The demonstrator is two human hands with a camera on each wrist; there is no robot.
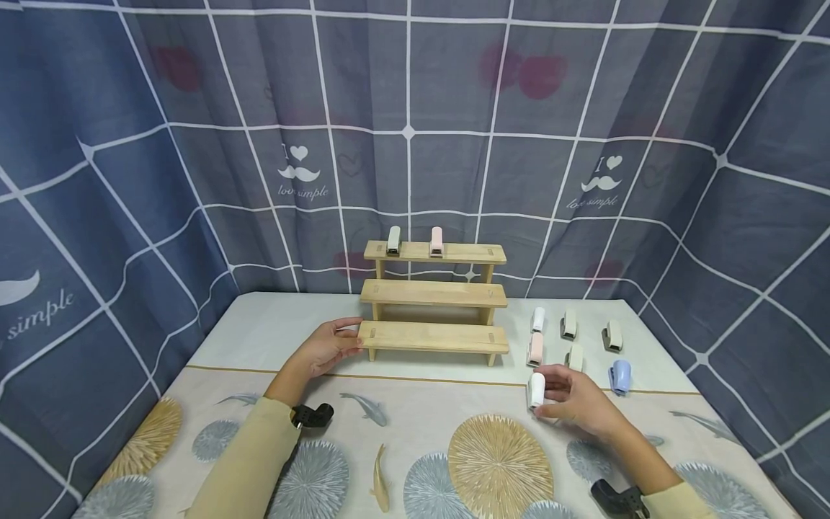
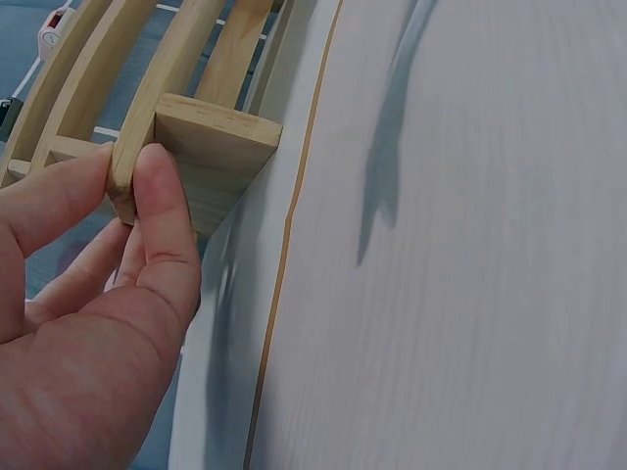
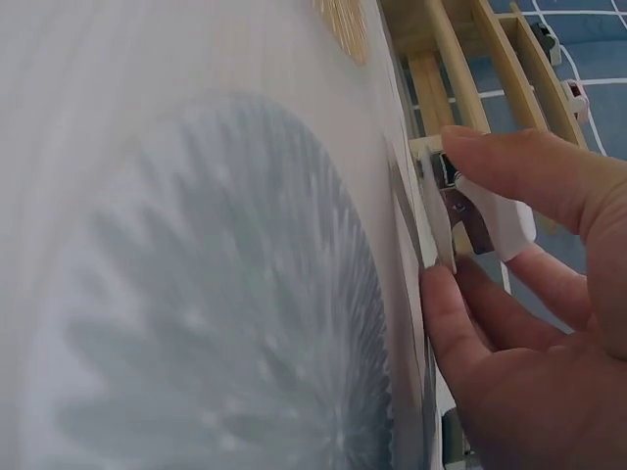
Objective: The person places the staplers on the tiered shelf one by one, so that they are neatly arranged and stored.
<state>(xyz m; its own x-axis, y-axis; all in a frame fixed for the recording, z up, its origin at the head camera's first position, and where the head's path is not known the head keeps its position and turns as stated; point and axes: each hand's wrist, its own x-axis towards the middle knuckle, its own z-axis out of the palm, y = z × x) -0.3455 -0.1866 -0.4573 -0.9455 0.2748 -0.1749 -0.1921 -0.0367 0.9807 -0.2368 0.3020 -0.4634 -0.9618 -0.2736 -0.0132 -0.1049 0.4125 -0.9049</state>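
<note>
A three-tier wooden stand (image 1: 433,292) is at the back middle of the table. My left hand (image 1: 327,347) pinches the left end of its lowest shelf (image 2: 122,171) between thumb and fingers. On the top shelf are a cream mini stapler (image 1: 393,241) and a pink mini stapler (image 1: 436,241). Right of the stand, my right hand (image 1: 577,400) holds a white mini stapler (image 1: 535,391) between thumb and fingers, low by the table. The right wrist view shows the white stapler's open side toward the cloth, its base partly behind the fingers.
Beyond my right hand stand another white stapler (image 1: 538,319), a pink one (image 1: 534,349), several cream ones (image 1: 612,336) and a blue one (image 1: 620,377). One cream stapler (image 1: 573,357) is partly hidden by my hand. A checked curtain (image 1: 408,173) encloses the table.
</note>
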